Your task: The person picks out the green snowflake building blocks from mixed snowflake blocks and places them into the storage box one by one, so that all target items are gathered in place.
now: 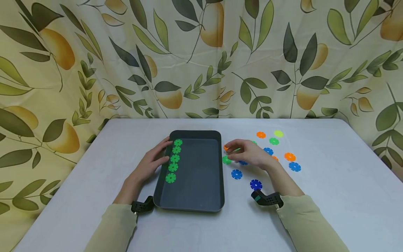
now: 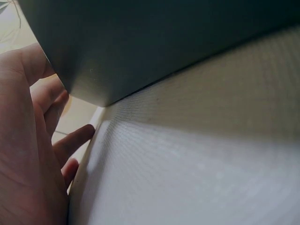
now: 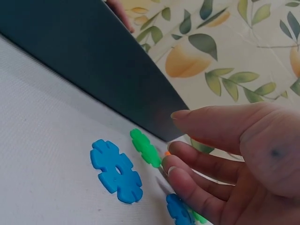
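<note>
A dark grey tray (image 1: pixel 198 175) stands on the table with several green notched plastic discs (image 1: pixel 173 167) in a column along its left side. My left hand (image 1: pixel 151 162) rests at the tray's left rim, thumb and a fingertip over the edge near the green discs. Beyond the tray's right wall, my right hand (image 1: pixel 252 154) hovers over loose discs, thumb and fingers apart with nothing between them. Under its fingers lie a green disc (image 1: pixel 226 160) and an orange disc (image 1: pixel 225 147), partly hidden. In the right wrist view, a blue disc (image 3: pixel 116 171) lies flat near the tray wall.
More notched discs are scattered right of the tray: an orange disc (image 1: pixel 290 156), a blue disc (image 1: pixel 295 166), a dark blue disc (image 1: pixel 256 184) near the right wristband (image 1: pixel 267 198), and a yellow-green disc (image 1: pixel 278 133) farther back. A leaf-patterned curtain (image 1: pixel 201 84) hangs behind the white table (image 1: pixel 330 210).
</note>
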`<state>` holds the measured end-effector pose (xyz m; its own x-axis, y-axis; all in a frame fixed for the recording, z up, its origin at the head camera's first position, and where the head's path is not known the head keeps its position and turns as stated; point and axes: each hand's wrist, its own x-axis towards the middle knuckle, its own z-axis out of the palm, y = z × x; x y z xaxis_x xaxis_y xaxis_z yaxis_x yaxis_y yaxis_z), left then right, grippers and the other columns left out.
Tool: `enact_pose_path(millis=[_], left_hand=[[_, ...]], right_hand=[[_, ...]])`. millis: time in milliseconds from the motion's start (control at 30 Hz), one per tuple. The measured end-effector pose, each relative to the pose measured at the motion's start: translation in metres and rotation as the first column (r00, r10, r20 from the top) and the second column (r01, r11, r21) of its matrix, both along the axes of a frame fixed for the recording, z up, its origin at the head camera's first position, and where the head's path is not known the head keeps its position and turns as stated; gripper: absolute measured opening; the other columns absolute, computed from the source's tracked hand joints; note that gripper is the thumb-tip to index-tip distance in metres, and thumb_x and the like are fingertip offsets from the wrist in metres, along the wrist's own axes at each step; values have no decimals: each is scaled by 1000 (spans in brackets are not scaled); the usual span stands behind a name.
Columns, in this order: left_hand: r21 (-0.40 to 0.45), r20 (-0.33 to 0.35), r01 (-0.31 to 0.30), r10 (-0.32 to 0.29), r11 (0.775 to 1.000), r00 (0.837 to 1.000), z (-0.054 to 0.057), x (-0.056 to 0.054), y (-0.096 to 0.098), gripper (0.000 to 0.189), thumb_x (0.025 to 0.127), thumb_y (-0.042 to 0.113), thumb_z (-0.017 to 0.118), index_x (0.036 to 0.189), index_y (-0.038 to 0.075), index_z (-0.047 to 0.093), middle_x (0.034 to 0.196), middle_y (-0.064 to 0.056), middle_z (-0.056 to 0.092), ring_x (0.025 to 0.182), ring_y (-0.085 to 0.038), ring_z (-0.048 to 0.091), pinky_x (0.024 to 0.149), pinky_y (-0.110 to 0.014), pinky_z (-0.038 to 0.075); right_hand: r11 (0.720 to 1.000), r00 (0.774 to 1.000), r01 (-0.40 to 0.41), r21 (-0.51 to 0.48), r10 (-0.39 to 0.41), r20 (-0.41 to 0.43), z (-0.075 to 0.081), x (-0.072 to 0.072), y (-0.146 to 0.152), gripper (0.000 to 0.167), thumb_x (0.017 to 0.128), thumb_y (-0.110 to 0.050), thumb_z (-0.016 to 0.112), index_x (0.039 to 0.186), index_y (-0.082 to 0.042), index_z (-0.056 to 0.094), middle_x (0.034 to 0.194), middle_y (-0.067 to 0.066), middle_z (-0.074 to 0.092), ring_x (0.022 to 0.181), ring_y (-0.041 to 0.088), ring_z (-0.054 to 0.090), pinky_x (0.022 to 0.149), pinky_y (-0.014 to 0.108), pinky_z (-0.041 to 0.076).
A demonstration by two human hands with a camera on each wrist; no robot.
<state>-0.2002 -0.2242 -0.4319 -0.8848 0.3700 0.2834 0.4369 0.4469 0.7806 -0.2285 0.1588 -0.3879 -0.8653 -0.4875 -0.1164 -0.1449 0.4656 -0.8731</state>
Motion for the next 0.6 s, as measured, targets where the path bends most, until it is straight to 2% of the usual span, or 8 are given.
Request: enact_pose_path(millis=[400, 600], left_hand=[[1, -5, 1, -1, 1000, 1000, 0, 0, 0, 51, 101, 9, 58, 151, 7, 46, 164, -6, 28, 151, -26, 20, 119, -56, 14], [10, -6, 2, -2, 1000, 1000, -1, 0, 0, 50, 101, 9, 58, 150, 6, 47, 164, -7, 29, 151, -27, 21, 119, -56, 14]], right_hand=[[995, 997, 5, 100, 3, -82, 1, 1, -7, 42, 91, -9, 73, 130, 2, 61, 116, 15, 66, 96, 27, 61, 87, 35, 52], [988, 995, 9, 152, 5, -95, 0, 1, -11, 41, 90, -5, 74, 128, 1, 62, 117, 14, 67, 99, 28, 60, 94, 40, 51]])
